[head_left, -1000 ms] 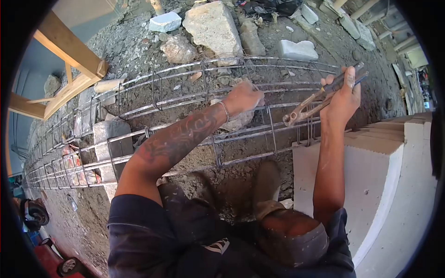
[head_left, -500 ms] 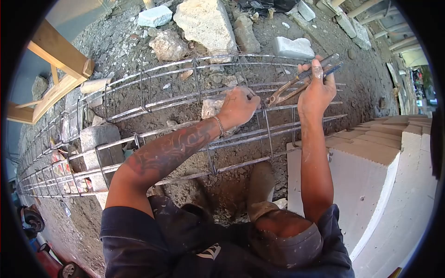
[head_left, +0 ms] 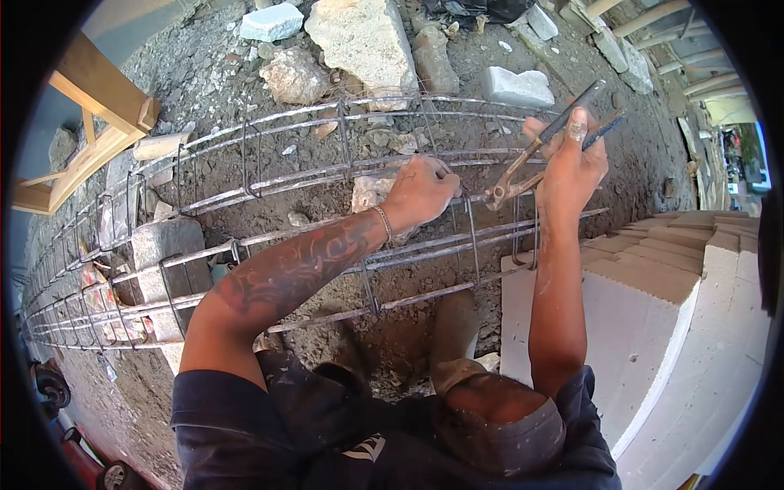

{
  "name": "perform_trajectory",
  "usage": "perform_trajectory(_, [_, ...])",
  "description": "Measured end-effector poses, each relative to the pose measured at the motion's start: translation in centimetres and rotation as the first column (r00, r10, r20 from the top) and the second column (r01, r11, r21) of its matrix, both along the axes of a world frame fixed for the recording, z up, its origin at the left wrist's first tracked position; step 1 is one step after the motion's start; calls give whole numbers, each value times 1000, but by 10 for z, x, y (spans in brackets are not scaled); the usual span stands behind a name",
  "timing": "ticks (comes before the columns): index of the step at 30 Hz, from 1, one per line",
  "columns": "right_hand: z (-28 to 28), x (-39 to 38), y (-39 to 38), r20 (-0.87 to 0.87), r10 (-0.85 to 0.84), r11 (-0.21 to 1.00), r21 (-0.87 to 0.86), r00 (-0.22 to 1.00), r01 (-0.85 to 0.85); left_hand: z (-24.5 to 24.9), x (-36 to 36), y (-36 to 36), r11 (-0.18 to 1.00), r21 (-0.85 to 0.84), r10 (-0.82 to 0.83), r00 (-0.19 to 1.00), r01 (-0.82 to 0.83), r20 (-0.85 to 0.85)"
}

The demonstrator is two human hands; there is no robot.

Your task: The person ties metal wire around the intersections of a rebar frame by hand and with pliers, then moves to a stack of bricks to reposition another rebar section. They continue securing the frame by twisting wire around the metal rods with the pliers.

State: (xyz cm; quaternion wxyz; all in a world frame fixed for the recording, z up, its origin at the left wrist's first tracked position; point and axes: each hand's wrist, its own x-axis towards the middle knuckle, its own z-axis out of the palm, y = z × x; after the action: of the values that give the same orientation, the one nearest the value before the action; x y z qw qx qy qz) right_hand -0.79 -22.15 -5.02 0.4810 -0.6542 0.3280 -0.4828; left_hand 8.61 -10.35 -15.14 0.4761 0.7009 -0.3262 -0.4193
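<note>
A long rebar cage of steel bars and square stirrups lies across the dirt in front of me. My left hand rests on an upper bar beside a stirrup, fingers pinched around a thin tie wire there. My right hand grips the handles of rusty pincers. The pincers' jaws point down-left, just right of my left hand and close to the same bar. My knees and boots show below the cage.
White aerated blocks are stacked at the right. Large stones and rubble lie behind the cage. A wooden frame stands at the upper left. A grey block props the cage at the left.
My right hand has shifted the pincers: the jaws dropped lower and nearer the bar by my left hand. My left hand stayed at the same stirrup.
</note>
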Motion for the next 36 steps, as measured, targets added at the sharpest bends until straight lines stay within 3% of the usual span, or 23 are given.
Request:
perform_trajectory(3, [-13, 0, 1, -33, 10, 1000, 12, 999, -9, 3, -1, 1, 999, 22, 24, 1000, -24, 9])
perform_trajectory(5, [-11, 6, 11, 149, 2, 994, 107, 989, -18, 5, -1, 1, 999, 39, 11, 1000, -11, 19])
perform_trajectory(6, [-9, 7, 14, 148, 4, 994, 106, 989, -20, 5, -1, 2, 999, 39, 12, 1000, -13, 18])
perform_trajectory(11, [0, 6, 36, -34, 72, 996, 52, 997, -70, 5, -2, 1, 1000, 5, 19, 996, -20, 89])
perform_trajectory(18, [-2, 5, 46, 26, 95, 995, 26, 995, -96, -2, -4, 0, 999, -41, 32, 990, -27, 140])
perform_trajectory(23, [-11, 9, 40, -89, 81, 994, -69, 993, -87, -4, -3, -1, 999, -22, 28, 990, -25, 139])
perform_trajectory(29, [-6, 16, 44, -170, 60, 997, -31, 984, -67, -2, -5, 0, 998, -15, 57, 984, -55, 171])
perform_trajectory(36, [-10, 33, 34, -55, -17, 993, -118, 998, 11, -1, -3, 1, 998, -47, 56, 983, -49, 174])
